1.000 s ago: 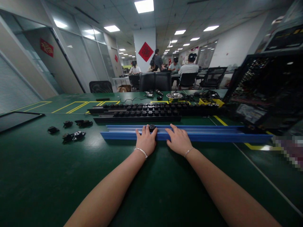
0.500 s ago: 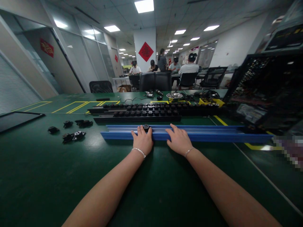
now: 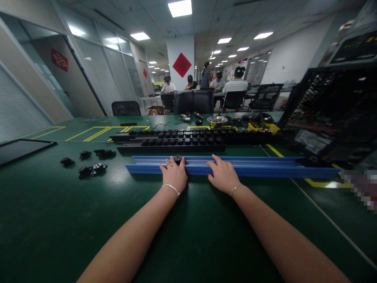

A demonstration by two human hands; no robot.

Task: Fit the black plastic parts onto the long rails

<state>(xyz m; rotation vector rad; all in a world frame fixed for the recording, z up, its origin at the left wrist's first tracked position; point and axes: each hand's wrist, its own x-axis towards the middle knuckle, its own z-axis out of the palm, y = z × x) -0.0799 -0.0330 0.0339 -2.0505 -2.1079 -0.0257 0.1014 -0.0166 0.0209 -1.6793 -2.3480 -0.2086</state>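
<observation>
The green surface [image 3: 88, 220] carries everything here, and across it, in front of you, runs the long blue rail [image 3: 265, 171]. Going by what shows, work on this rail looks near its start: I can make out just one piece for certain in its channel. Your right hand [image 3: 224, 176] lies over the near wall, fingers spread and touching; whether they grip it or merely rest, I cannot tell. Your left hand [image 3: 175, 177] is farther left along the same rail, the fingers set about the black piece [image 3: 177, 158] and, it seems, lightly grasping it in the channel, left of the rail's middle.

Around you, the bulkiest thing is the dark case [image 3: 338, 98] on the right; it crowds the rail's right end, where details are too dim to read. Just beyond the blue rail lie black rails [image 3: 176, 148] bearing rows of round-topped pieces, which could limit your reach on the far side. A flat dark panel [image 3: 23, 151] lies well apart at the left. Farther back are a yellow tray [image 3: 273, 127] and a metal bowl [image 3: 217, 121]. Smallest, loose black parts [image 3: 92, 169] lie scattered off the rail's left end, blocking nothing.
</observation>
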